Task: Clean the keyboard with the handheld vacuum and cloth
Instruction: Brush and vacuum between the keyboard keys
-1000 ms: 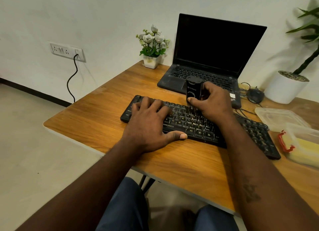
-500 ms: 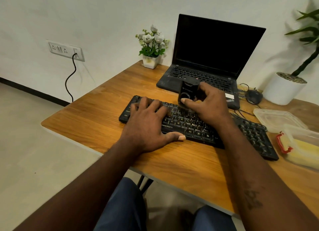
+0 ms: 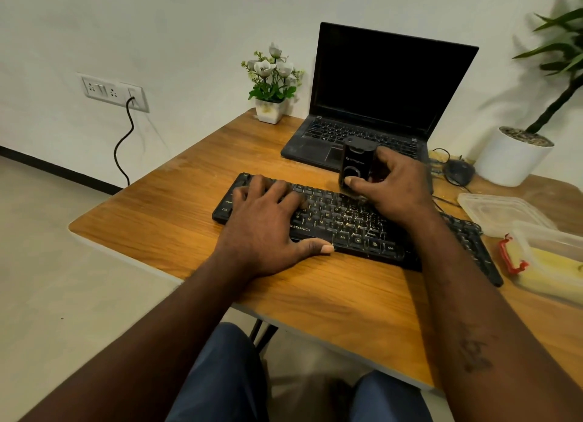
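Vacuuming step: right hand (image 3: 394, 194) grips the handheld vacuum (image 3: 355, 166) upright on the Zebronics keyboard (image 3: 347, 229) beneath both hands, left hand (image 3: 265, 229) flat, steadying it; next probably sweep nozzle across remaining keys.

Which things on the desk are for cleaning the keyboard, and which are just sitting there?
For the job: keyboard, handheld vacuum, right hand holding the vacuum, left hand resting flat on the keyboard.
Just sitting there: laptop, little flower pot, mouse, plastic containers, big white plant pot.
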